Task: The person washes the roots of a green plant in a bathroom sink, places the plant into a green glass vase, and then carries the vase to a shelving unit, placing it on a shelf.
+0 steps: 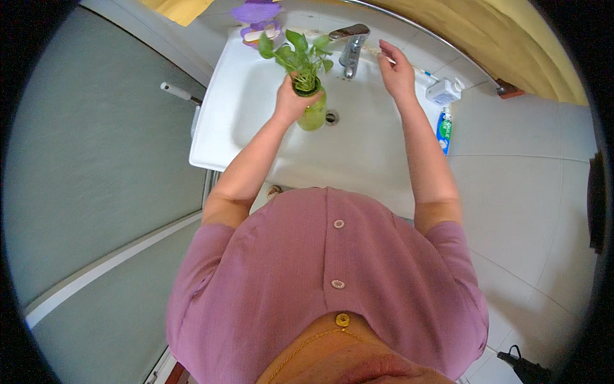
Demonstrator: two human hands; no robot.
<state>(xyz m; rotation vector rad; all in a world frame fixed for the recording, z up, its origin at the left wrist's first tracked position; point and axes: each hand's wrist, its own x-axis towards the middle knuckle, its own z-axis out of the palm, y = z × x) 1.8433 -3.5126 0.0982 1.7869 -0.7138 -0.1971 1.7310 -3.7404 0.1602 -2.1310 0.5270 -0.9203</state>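
Note:
My left hand (290, 103) grips a clear jar of greenish water (314, 113) near its neck. Leafy green plant cuttings (298, 54) stand in the jar, their stems bunched at its mouth. The jar is over the basin of a white sink (367, 139), just left of the drain (332, 117); whether it touches the bottom I cannot tell. To the right of the chrome faucet (354, 50), my right hand (397, 72) is raised with nothing visible in it, the thumb apart from the fingers.
A purple soap dish (256, 26) is at the sink's back left corner. Along the right rim are a white bottle (443, 92) and a toothpaste tube (444, 132). A white-handled tool (177, 90) hangs beside the left rim. A frosted panel (105, 129) borders the left side.

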